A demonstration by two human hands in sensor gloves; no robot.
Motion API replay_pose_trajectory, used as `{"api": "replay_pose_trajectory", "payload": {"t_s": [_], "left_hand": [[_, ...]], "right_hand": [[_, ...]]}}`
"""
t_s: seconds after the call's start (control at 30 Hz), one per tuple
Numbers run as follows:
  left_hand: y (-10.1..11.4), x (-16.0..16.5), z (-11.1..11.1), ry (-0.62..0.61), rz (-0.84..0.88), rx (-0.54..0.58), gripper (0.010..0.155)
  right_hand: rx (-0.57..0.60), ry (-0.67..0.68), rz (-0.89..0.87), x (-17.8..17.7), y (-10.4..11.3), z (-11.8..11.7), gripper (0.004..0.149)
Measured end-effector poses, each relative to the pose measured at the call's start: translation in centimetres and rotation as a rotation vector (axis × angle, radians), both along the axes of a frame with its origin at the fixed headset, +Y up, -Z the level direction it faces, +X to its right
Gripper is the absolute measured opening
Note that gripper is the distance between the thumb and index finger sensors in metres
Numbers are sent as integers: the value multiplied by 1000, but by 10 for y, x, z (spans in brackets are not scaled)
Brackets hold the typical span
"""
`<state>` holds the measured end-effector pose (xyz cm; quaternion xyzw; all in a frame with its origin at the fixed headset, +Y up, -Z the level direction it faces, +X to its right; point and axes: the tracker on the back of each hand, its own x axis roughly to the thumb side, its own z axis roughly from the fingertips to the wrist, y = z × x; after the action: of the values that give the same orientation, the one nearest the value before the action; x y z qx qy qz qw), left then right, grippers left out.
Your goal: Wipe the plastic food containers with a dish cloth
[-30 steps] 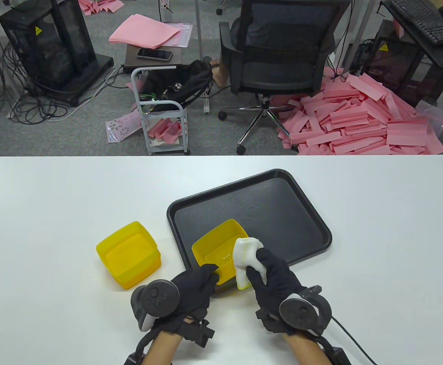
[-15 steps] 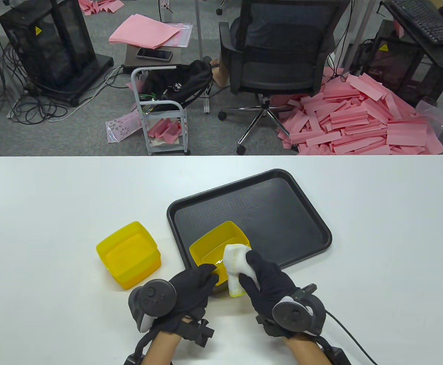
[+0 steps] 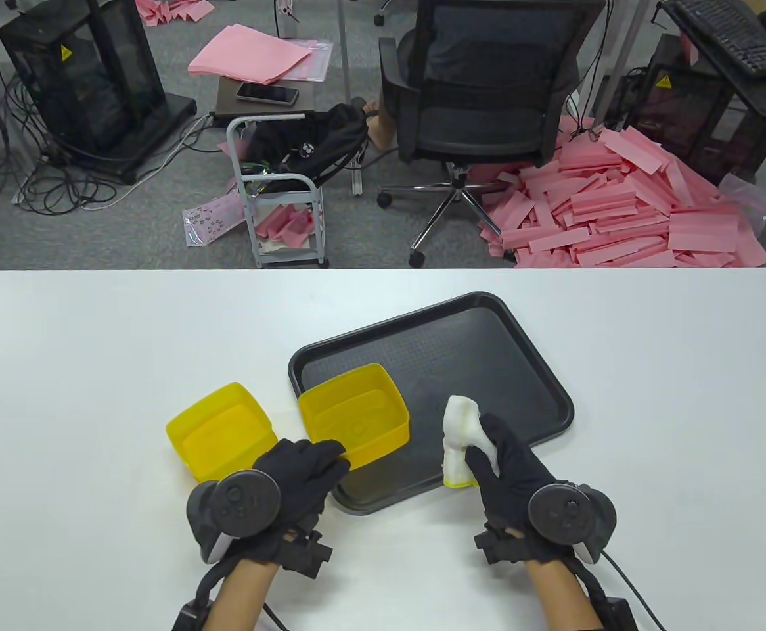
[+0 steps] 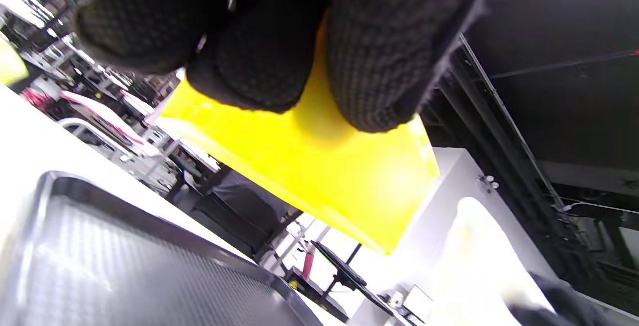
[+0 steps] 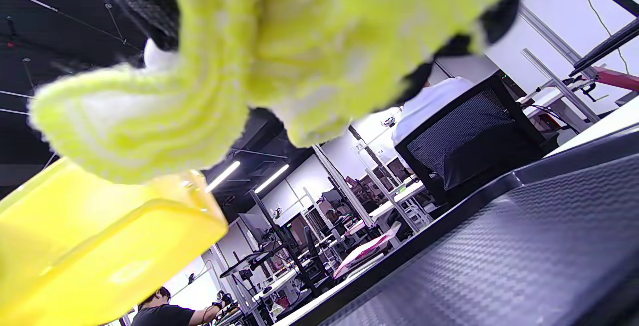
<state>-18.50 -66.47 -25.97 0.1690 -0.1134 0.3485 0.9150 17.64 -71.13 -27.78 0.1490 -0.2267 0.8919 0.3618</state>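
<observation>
Container (image 3: 355, 414), yellow and open-side up, sits at the tray's (image 3: 527, 368) near-left corner, gripped at its near edge by the left hand (image 3: 297, 473), while the right hand (image 3: 511, 470), just rightward, clutches the bunched cloth (image 3: 460, 437).

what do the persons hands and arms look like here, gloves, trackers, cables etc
Both the left hand and right hand wear black knit gloves with a waffle texture. A dark grey round tracker with small buttons is strapped to the back of each, the left one white underneath. Black boxy modules sit at the wrists, with black cables trailing back. Forearms are bare, no sleeves.
</observation>
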Motion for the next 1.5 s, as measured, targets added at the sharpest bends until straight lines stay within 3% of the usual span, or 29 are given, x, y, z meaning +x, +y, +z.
{"api": "replay_pose_trajectory", "payload": {"t_s": [0.27, 0.53, 1.3, 1.5], "left_hand": [[20, -70, 3, 182, -110, -20, 41], [3, -122, 12, 308, -106, -92, 41], [-35, -124, 9, 308, -177, -151, 42], [-25, -130, 18, 308, -115, -117, 53]], "right_hand": [[-22, 13, 15, -2, -1, -1, 58], [-43, 13, 18, -3, -3, -1, 58], [-76, 20, 34, -3, -5, -3, 57], [-87, 23, 35, -3, -5, -3, 57]]}}
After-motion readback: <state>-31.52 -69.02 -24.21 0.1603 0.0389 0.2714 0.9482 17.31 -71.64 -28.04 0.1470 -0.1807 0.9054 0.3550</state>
